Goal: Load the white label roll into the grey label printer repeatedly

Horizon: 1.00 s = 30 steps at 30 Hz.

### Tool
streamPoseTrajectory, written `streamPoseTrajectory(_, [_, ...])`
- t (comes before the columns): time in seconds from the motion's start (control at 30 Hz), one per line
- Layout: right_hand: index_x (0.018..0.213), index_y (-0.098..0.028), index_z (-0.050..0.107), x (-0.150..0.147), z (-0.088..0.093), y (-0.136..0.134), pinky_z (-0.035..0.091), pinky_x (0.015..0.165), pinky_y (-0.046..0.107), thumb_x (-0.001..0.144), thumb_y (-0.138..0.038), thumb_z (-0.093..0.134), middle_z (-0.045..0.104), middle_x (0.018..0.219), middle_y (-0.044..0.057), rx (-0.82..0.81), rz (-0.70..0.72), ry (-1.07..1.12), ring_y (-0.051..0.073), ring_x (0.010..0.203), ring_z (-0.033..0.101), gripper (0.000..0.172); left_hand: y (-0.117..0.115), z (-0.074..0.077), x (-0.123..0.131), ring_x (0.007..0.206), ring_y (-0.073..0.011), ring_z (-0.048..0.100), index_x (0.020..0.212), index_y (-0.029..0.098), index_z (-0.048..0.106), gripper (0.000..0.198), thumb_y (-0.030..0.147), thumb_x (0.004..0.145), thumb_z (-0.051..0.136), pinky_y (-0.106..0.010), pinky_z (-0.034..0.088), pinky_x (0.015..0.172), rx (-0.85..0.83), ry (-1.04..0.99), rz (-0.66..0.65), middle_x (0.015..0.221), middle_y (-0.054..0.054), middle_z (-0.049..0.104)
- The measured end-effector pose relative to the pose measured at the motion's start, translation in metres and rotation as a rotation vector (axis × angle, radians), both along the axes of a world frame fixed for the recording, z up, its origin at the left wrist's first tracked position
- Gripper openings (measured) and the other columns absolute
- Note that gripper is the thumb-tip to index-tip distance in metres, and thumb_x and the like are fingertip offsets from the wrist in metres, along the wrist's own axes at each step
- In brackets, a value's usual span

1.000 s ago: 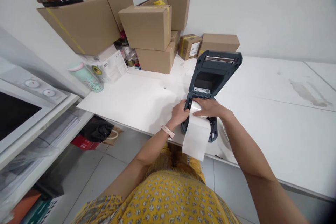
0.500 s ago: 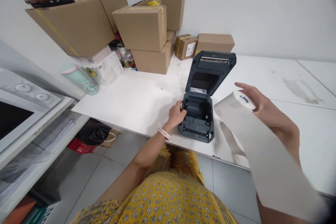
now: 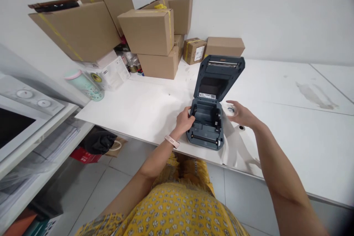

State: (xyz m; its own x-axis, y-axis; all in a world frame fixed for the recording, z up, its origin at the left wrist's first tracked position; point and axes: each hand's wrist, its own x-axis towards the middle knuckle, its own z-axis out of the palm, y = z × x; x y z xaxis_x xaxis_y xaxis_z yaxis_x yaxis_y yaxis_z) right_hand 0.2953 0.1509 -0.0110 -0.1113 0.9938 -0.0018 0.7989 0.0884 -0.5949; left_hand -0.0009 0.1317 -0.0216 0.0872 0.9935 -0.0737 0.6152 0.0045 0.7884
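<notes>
A dark grey label printer (image 3: 206,123) stands on the white table (image 3: 149,107) with its lid tilted up and its roll bay bare. My left hand (image 3: 184,121) is closed on the printer's left side, thumb over the rim. Just right of the printer, my right hand (image 3: 242,113) grips a white paper roll (image 3: 228,110), its end core facing outward. The roll is partly hidden by the fingers and the printer. From it a loose strip of paper (image 3: 235,145) trails toward the table's front edge.
Several cardboard boxes (image 3: 146,31) are stacked at the back left, with smaller boxes (image 3: 224,46) behind the printer. A mint tumbler (image 3: 85,85) stands by a white box. At far left is a white microwave-like appliance (image 3: 30,99) on a shelf.
My right hand has carried the paper roll left and down, close beside the printer. The long paper strip no longer spreads across my right forearm. My left hand keeps its hold.
</notes>
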Motion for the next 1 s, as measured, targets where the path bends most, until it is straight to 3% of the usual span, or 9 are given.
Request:
streamPoseTrajectory(0.13, [0.153,-0.026,0.040,0.023,-0.006,-0.016,0.059,0.085,0.044,0.074,-0.055,0.076,0.069,0.126,0.015,-0.026,-0.029,0.201,0.029,0.103,0.070,0.092,0.000,0.000,0.000,0.076,-0.0192,0.060,0.138,0.018,0.057,0.055,0.019,0.083,0.053,-0.030,0.046,0.076,0.006,-0.014,-0.003,0.082,-0.001,0.065])
streamPoseTrajectory(0.33, [0.122,-0.039,0.070,0.068,-0.022,-0.060,0.060,0.088,0.045,0.079,-0.047,0.077,0.071,0.130,0.010,-0.104,0.029,0.430,0.033,0.115,0.069,0.044,0.000,-0.001,-0.001,0.075,-0.0188,0.059,0.138,0.019,0.057,0.056,0.018,0.082,0.053,-0.030,0.046,0.075,0.000,-0.036,0.004,0.081,0.000,0.064])
streamPoseTrajectory(0.43, [0.119,-0.032,0.070,0.050,-0.029,-0.080,0.062,0.082,0.045,0.078,-0.051,0.076,0.074,0.120,0.009,-0.237,0.032,0.416,0.031,0.098,0.072,0.046,-0.001,-0.001,0.000,0.074,-0.0183,0.058,0.137,0.018,0.057,0.056,0.018,0.082,0.052,-0.029,0.045,0.073,0.005,-0.037,0.006,0.080,0.000,0.063])
streamPoseTrajectory(0.53, [0.116,-0.029,0.067,0.022,-0.028,-0.095,0.061,0.071,0.045,0.078,-0.056,0.072,0.075,0.100,0.008,-0.320,-0.112,0.599,0.029,0.080,0.072,0.047,-0.001,-0.001,0.000,0.074,-0.0184,0.058,0.137,0.018,0.057,0.055,0.018,0.082,0.053,-0.029,0.045,0.072,0.005,-0.033,0.008,0.081,-0.001,0.063])
streamPoseTrajectory(0.7, [0.106,-0.034,0.070,0.005,0.014,-0.110,0.057,0.087,0.054,0.082,-0.061,0.061,0.069,0.081,0.008,0.005,-0.198,0.925,0.034,0.081,0.070,0.037,-0.001,0.000,0.000,0.074,-0.0188,0.059,0.136,0.020,0.058,0.055,0.019,0.082,0.053,-0.029,0.046,0.074,-0.004,-0.043,0.005,0.081,0.000,0.065])
streamPoseTrajectory(0.77, [0.109,-0.036,0.069,-0.002,0.042,-0.107,0.056,0.089,0.054,0.081,-0.065,0.061,0.068,0.074,0.008,0.108,-0.074,0.884,0.034,0.078,0.069,0.042,-0.001,0.000,0.000,0.075,-0.0189,0.059,0.136,0.020,0.058,0.055,0.018,0.081,0.054,-0.030,0.046,0.074,-0.007,-0.040,0.008,0.082,0.000,0.065])
streamPoseTrajectory(0.87, [0.120,-0.033,0.066,-0.030,0.079,-0.087,0.059,0.080,0.047,0.080,-0.061,0.068,0.075,0.090,0.008,0.045,0.282,0.622,0.030,0.085,0.072,0.050,-0.001,-0.001,0.000,0.076,-0.0192,0.060,0.137,0.020,0.057,0.055,0.019,0.082,0.053,-0.030,0.046,0.075,-0.008,-0.036,0.007,0.082,0.000,0.065])
streamPoseTrajectory(0.93, [0.129,-0.030,0.063,-0.059,0.089,-0.066,0.058,0.082,0.040,0.087,-0.055,0.064,0.076,0.109,0.008,0.020,0.431,0.323,0.027,0.098,0.071,0.049,-0.001,-0.002,-0.001,0.077,-0.0196,0.060,0.138,0.020,0.056,0.055,0.020,0.083,0.054,-0.030,0.046,0.075,-0.011,-0.036,0.009,0.082,-0.001,0.065])
streamPoseTrajectory(1.0, [0.135,-0.026,0.059,-0.087,0.083,-0.043,0.056,0.080,0.037,0.095,-0.048,0.055,0.075,0.115,0.009,0.026,0.438,-0.028,0.027,0.101,0.071,0.046,-0.001,-0.002,-0.001,0.077,-0.0198,0.061,0.138,0.020,0.056,0.055,0.020,0.083,0.055,-0.030,0.047,0.075,-0.017,-0.039,0.011,0.083,-0.001,0.065])
